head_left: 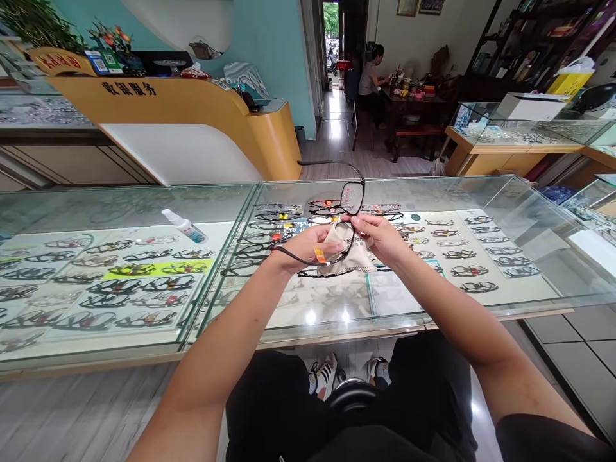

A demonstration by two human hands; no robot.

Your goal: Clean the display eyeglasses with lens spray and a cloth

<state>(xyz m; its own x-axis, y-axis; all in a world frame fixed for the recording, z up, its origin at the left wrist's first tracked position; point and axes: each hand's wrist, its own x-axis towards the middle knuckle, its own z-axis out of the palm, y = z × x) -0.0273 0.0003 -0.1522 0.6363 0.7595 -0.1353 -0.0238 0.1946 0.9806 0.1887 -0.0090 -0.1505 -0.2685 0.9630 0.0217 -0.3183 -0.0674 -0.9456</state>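
Note:
A pair of black-framed eyeglasses (352, 197) is held sideways above the glass counter, one lens up and one temple reaching out to the left at the top. Wrapped over the lower lens is a beige printed cloth (359, 260). My left hand (308, 249) is closed on the cloth, thumb pressed against it around the lens. At the bridge, my right hand (380, 236) pinches the frame, its fingers also touching the cloth. The lower temple, with an orange tag (319, 255), passes across my left hand. Cloth and fingers hide most of the lower lens.
Rows of eyeglasses (469, 271) lie inside the glass display counter (298, 321) below my hands. A white spray bottle (185, 226) lies to the left. Beyond stand a yellow cashier desk (274, 141) and a person (373, 77) seated at a dark table (418, 99).

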